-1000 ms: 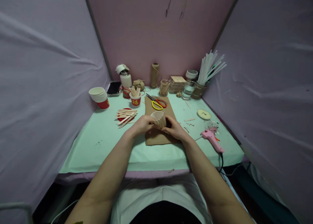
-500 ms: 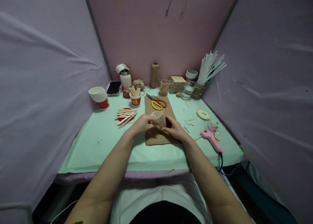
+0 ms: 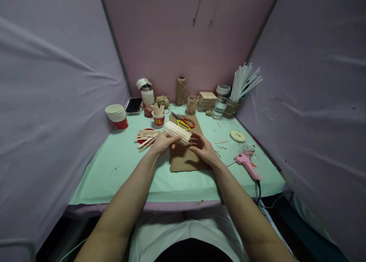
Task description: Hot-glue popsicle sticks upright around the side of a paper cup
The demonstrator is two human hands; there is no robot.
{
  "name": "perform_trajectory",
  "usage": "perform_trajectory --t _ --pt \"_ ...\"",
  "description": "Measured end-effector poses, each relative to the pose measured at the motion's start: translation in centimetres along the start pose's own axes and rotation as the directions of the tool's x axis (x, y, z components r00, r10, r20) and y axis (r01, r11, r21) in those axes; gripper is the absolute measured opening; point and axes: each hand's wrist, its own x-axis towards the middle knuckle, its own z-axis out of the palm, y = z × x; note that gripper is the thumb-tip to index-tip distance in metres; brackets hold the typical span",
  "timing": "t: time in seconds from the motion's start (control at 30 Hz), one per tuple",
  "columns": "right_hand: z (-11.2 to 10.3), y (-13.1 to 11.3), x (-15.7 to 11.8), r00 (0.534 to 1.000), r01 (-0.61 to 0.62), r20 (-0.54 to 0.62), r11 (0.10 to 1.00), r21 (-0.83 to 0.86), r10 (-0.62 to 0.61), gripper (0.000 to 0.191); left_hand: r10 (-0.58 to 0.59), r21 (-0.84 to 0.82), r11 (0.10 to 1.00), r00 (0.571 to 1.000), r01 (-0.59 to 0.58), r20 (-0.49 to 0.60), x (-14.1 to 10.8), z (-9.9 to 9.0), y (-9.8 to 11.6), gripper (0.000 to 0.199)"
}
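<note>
A cup covered with pale wooden craft sticks lies tipped on its side in the air, its long sticks facing up. My left hand is closed on its near left side, thumb on the sticks. At its right end, my right hand has its fingers apart, very close to the stick ends; whether they touch I cannot tell. Below both hands is a brown cardboard sheet. Just beyond the cup, scissors with one yellow and one red handle rest on the cardboard.
Loose craft sticks lie on a red dish at left, near a red cup of sticks and stacked paper cups. A pink glue gun lies at right. Behind stand a glass of water, twine and glue sticks.
The stick-covered cup has turned from upright, mouth up, onto its side. My right hand has loosened from it, fingers now spread at its end, while my left hand keeps hold.
</note>
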Motion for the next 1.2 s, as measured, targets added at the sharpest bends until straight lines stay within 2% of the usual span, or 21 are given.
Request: perform_trajectory --t 0.1,0.2,0.3,0.47,0.73,1.03,1.2 --pt "0.3 0.1 0.0 1.000 0.000 -0.028 1.000 -0.009 0.000 0.062 0.007 -0.027 1.000 1.000 -0.006 0.013 0.4 0.6 -1.1 0.038" --pt "0.5 0.1 0.0 0.997 0.007 -0.074 0.998 -0.058 -0.011 0.053 -0.002 0.020 1.000 1.000 0.002 0.024 0.7 0.8 -1.9 0.039" --pt "0.5 0.2 0.0 0.995 -0.010 -0.104 0.996 -0.083 0.002 0.047 -0.010 0.045 0.999 0.999 0.008 0.045 0.7 0.8 -2.1 0.037" --pt "0.6 0.1 -0.1 0.994 -0.036 -0.110 0.993 -0.111 0.023 0.052 -0.039 -0.026 0.999 0.995 0.041 0.094 0.4 0.8 -1.9 0.044" --pt "0.8 -0.2 -0.3 0.991 0.013 -0.124 0.970 -0.242 -0.044 0.049 -0.078 -0.099 0.992 0.997 0.078 0.001 0.2 1.6 -2.2 0.044" --pt "0.6 0.0 -0.1 0.990 -0.001 -0.138 0.986 -0.168 -0.022 0.043 -0.050 -0.113 0.992 0.999 0.047 -0.017 -0.1 2.1 -1.6 0.037" --pt "0.7 0.1 -0.1 0.988 0.025 -0.143 0.983 -0.182 -0.052 0.041 -0.024 -0.117 0.993 1.000 0.024 -0.004 -0.3 2.2 -1.5 0.038"
